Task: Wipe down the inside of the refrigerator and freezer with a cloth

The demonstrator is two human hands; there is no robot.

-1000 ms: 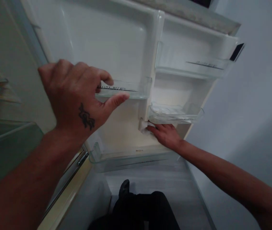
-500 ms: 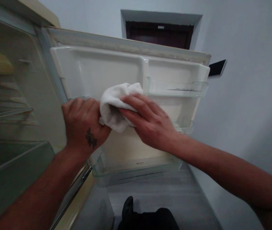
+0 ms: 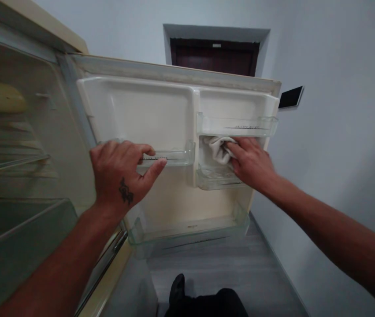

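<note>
An open fridge door (image 3: 147,110) faces me, its white inner side fitted with clear plastic bins. My left hand (image 3: 119,174) grips the rim of the left middle door bin (image 3: 174,157), fingers over the top and thumb on the front. My right hand (image 3: 251,163) presses a white cloth (image 3: 217,147) against the door's inner wall, between the upper right bin (image 3: 240,127) and the small right bin (image 3: 213,178) below it.
The fridge interior with glass shelves (image 3: 9,158) lies to my left. A long clear bin (image 3: 187,233) spans the door's bottom. A grey wall (image 3: 339,132) stands close on the right, a dark doorway (image 3: 215,55) behind. My dark shoe (image 3: 177,288) is on the grey floor.
My right hand carried the cloth from the left middle bin across to the right side, into the gap above the small right bin. My left hand stayed on the left bin.
</note>
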